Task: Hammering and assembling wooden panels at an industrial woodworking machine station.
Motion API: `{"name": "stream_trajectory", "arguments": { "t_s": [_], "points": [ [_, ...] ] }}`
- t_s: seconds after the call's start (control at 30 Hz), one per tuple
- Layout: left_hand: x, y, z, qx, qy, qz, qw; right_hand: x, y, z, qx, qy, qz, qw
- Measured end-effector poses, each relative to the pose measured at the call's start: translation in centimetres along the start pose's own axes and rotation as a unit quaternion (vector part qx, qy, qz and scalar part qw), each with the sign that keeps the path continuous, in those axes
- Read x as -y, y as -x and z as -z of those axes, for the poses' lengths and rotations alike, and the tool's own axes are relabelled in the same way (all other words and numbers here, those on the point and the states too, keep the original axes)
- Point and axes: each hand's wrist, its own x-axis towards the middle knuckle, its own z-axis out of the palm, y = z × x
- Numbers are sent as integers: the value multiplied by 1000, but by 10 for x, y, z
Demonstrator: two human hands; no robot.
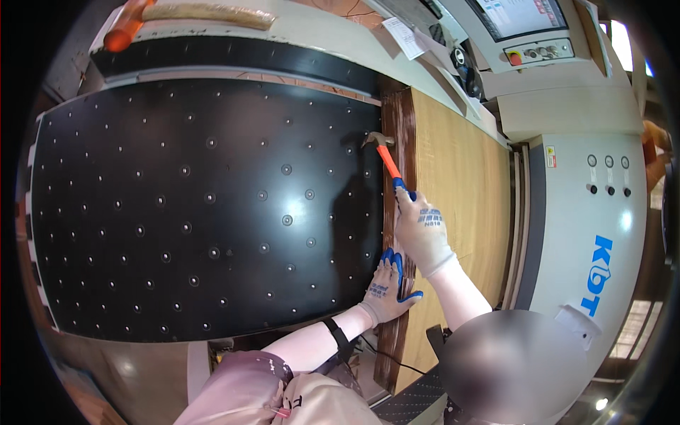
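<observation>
My right hand (pixel 423 234), in a white glove, is shut around the blue grip of an orange-handled claw hammer (pixel 387 161). The hammer's steel head lies against the dark edge strip (pixel 397 120) of a light wooden panel (pixel 457 177), near its far end. My left hand (pixel 386 287), in a white and blue glove, presses flat on the same dark edge nearer to me, fingers spread. A dark band sits on that wrist. The two hands are a short way apart along the edge.
A big glossy black machine bed (pixel 198 212) dotted with small holes lies left of the panel. A grey machine housing (pixel 588 227) with knobs stands right, a control screen (pixel 520 18) far right. An orange mallet (pixel 127 25) lies far left. A blurred round shape (pixel 496 365) is at lower right.
</observation>
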Motion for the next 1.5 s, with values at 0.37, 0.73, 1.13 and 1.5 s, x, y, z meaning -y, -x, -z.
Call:
{"name": "stream_trajectory", "arguments": {
  "t_s": [0.37, 0.73, 1.13, 1.5],
  "points": [
    [22, -5, -21, -135, 13, -113, 984, -1, 26, 9, -35, -119, 1, 992],
    [-11, 1, 9, -57, 150, 19, 987, -55, 344, -65, -118, -453, -417, 779],
    [-172, -88, -71, 223, -313, -423, 820, -57, 623, -174, -407, -582, -649, 274],
    [-150, -342, -277, 82, -662, -220, 712, -330, 570, -358, -493, -744, -442, 93]
  ]
}}
